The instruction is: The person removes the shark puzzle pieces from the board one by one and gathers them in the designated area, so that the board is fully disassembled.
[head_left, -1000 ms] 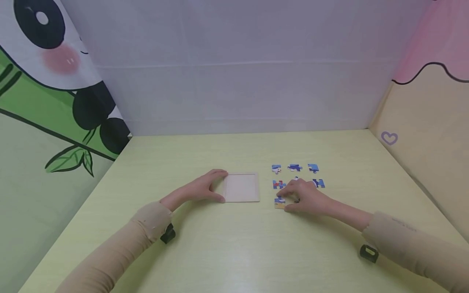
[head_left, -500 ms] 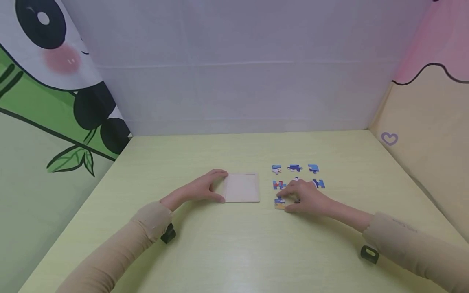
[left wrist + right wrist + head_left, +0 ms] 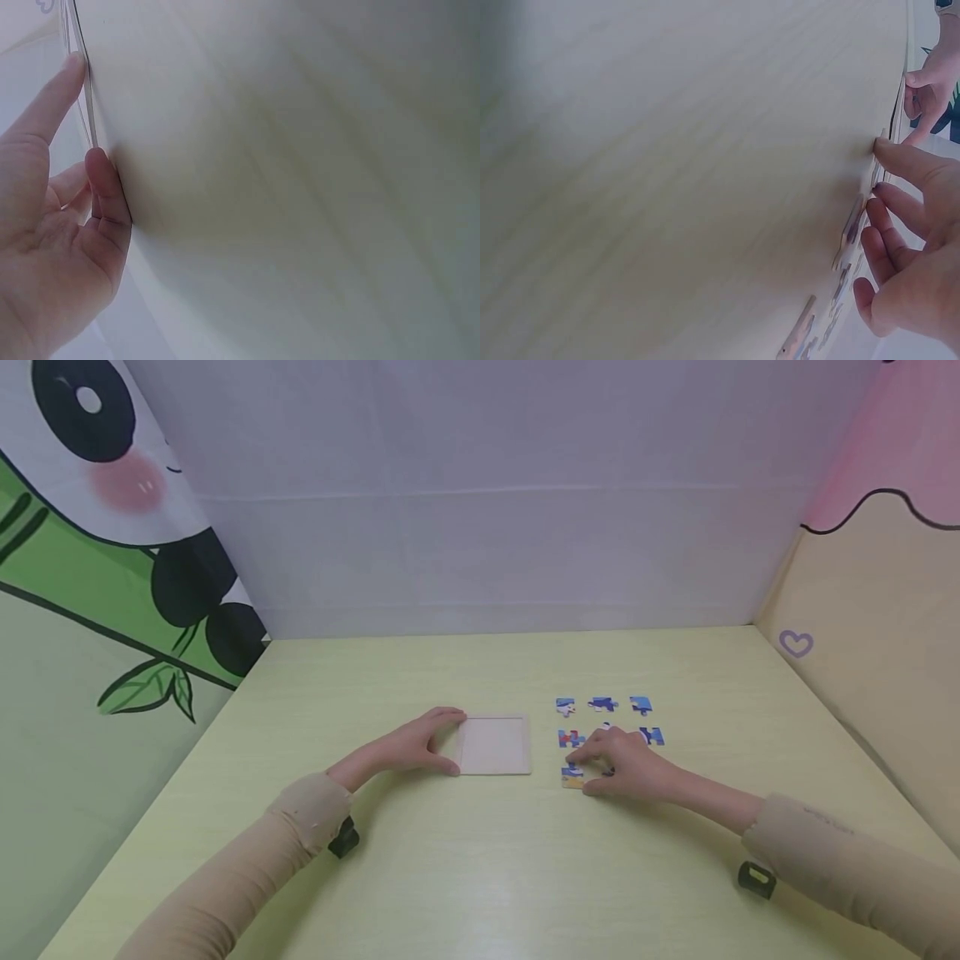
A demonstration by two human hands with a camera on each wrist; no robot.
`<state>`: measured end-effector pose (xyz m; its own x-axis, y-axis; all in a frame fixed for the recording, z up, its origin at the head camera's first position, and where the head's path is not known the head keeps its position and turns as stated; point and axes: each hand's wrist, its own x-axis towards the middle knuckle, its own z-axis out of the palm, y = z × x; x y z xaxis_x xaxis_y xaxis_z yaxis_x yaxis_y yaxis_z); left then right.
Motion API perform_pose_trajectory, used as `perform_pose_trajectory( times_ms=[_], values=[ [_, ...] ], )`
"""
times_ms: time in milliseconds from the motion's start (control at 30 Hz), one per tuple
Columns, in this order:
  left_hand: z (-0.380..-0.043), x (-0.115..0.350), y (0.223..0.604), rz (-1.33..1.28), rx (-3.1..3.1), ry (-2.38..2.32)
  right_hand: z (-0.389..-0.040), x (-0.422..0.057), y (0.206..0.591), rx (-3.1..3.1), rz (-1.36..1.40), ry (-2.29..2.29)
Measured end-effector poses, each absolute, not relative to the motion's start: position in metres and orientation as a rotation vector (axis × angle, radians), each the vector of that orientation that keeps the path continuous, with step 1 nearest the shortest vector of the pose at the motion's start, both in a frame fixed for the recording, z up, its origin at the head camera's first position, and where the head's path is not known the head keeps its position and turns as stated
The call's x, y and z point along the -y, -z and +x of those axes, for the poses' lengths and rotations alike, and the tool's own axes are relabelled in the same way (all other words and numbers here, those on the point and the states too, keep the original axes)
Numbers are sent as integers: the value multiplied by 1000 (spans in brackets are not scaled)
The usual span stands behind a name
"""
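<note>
My left hand [image 3: 412, 743] holds the left side of a shallow square puzzle tray [image 3: 495, 747], thumb at its near corner and fingertips at its far corner. The tray's bare pale inside faces up. In the left wrist view, thumb and finger lie along the tray's thin edge [image 3: 91, 112]. To the right, my right hand [image 3: 630, 764] pinches the near-left jigsaw piece [image 3: 572, 777], blue above and sandy below, between thumb and index finger. That piece lies flat at table level. The right wrist view shows this hand [image 3: 922, 240] low over the pieces, its other fingers curled.
More jigsaw pieces lie in rows: a back row with a dark blue piece [image 3: 602, 703] in its middle, then a red-and-blue piece [image 3: 571, 738] and a blue piece [image 3: 652, 736]. My right hand partly covers others. A pale cloth wall [image 3: 480, 560] stands behind the table [image 3: 480, 860].
</note>
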<state>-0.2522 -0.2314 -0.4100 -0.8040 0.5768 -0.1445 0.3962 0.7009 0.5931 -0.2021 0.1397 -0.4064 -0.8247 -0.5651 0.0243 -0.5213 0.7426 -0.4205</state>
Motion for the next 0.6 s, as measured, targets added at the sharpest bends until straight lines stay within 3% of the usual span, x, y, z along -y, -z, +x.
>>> perform_pose_trajectory(
  times_ms=[600],
  values=[
    [-251,232,411,778,-2595,-789,-200,-153,391,-2733,-958,603]
  ],
)
